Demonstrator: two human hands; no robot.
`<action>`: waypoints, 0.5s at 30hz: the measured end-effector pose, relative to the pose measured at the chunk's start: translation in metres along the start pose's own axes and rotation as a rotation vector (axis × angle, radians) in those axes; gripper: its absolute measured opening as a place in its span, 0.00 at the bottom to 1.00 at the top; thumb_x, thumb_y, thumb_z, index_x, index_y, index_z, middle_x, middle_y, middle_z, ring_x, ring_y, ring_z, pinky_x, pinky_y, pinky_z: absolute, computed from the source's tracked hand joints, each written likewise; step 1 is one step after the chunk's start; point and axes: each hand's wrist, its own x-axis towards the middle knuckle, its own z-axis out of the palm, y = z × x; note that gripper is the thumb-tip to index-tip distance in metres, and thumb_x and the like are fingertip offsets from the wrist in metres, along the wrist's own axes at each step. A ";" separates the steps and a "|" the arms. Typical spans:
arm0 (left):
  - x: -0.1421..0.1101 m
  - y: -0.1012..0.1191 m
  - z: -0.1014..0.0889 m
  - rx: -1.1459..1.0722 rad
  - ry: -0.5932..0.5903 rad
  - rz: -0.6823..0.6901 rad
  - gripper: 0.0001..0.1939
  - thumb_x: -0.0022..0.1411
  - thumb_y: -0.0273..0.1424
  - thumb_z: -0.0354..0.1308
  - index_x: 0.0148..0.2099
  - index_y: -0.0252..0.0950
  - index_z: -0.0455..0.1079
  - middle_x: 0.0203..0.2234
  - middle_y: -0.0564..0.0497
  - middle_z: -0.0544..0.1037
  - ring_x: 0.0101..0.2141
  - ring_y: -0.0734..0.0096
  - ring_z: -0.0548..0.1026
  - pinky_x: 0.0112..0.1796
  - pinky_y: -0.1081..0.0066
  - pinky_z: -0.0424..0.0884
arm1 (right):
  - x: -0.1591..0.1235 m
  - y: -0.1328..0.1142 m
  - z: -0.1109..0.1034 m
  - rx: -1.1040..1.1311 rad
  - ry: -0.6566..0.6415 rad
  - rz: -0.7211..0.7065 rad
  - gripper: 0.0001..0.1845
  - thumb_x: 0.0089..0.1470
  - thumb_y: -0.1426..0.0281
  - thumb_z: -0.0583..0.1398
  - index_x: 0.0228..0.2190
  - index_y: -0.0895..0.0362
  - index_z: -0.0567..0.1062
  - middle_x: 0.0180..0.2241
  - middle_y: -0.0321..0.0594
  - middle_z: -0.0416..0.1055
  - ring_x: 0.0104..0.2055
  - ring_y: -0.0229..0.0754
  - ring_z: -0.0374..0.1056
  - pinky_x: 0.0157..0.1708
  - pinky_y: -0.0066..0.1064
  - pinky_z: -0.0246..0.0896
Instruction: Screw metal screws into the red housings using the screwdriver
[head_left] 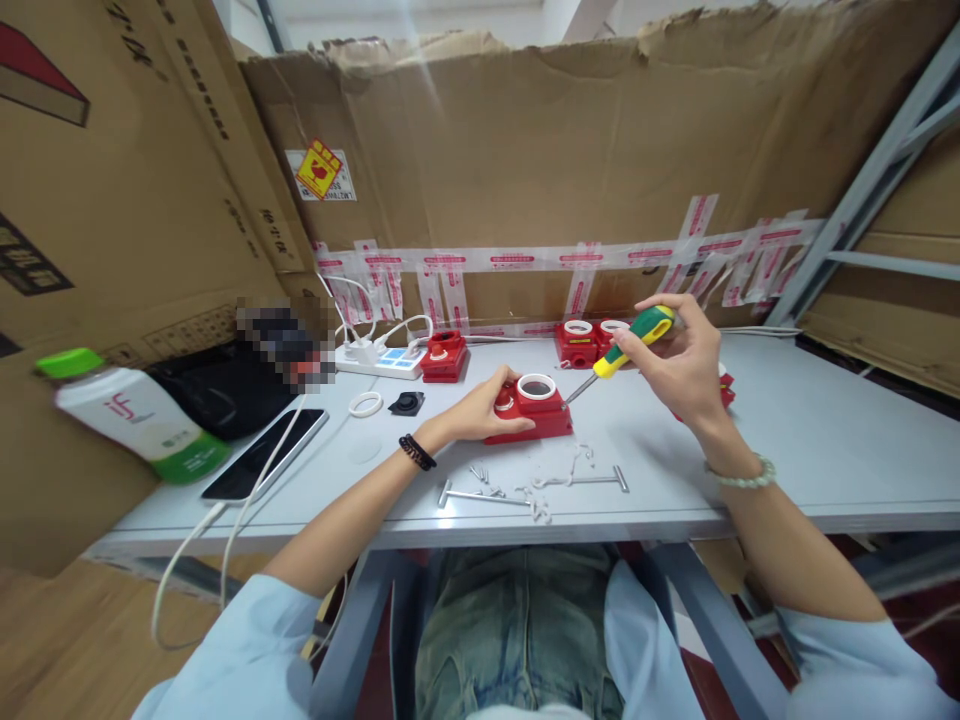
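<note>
My left hand (491, 408) is closed around the left part of a red housing (553, 424) that lies on the table. A white ring (537, 394) sits on top of this housing. In my right hand (688, 368) is a screwdriver (639, 342) with a green and yellow handle. Its shaft slants down to the left, and the tip is at the housing's right edge; I cannot make out a screw there. Just in front lie several small screws (480, 475), a T-shaped metal rod (487, 498) and a second T-shaped rod (589, 480), with white string-like scraps around them.
More red housings (577, 348) stand at the back, one (444, 360) beside a white power strip (390, 362). Left of my hand are a loose white ring (365, 404) and a small black part (406, 403). A phone (270, 458) and bottle (142, 420) lie at the left. Cardboard (525, 150) walls the back.
</note>
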 end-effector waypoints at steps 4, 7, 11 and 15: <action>0.000 0.000 0.000 0.005 0.005 0.002 0.29 0.54 0.44 0.65 0.51 0.37 0.58 0.50 0.42 0.71 0.48 0.58 0.73 0.50 0.57 0.69 | 0.000 0.003 0.002 -0.006 -0.040 -0.011 0.21 0.43 0.62 0.70 0.38 0.49 0.70 0.28 0.34 0.64 0.28 0.41 0.67 0.25 0.37 0.73; 0.000 0.000 0.000 0.007 0.005 0.002 0.28 0.54 0.44 0.65 0.50 0.37 0.59 0.50 0.42 0.71 0.46 0.59 0.73 0.49 0.59 0.70 | 0.000 0.001 0.003 -0.042 -0.047 -0.035 0.20 0.44 0.63 0.69 0.38 0.49 0.70 0.29 0.34 0.65 0.28 0.40 0.67 0.26 0.35 0.72; 0.000 -0.001 0.000 0.003 -0.002 0.000 0.29 0.55 0.44 0.65 0.51 0.37 0.58 0.50 0.42 0.71 0.47 0.59 0.73 0.49 0.59 0.69 | 0.005 -0.010 0.007 -0.120 -0.098 -0.069 0.17 0.48 0.63 0.67 0.38 0.51 0.70 0.30 0.34 0.67 0.29 0.40 0.66 0.29 0.34 0.69; 0.000 -0.001 0.000 0.018 0.004 0.001 0.29 0.54 0.45 0.65 0.51 0.37 0.58 0.50 0.42 0.71 0.47 0.59 0.72 0.48 0.59 0.69 | 0.014 -0.023 0.019 -0.226 -0.202 -0.108 0.17 0.50 0.59 0.66 0.40 0.51 0.70 0.29 0.33 0.67 0.27 0.38 0.65 0.28 0.33 0.64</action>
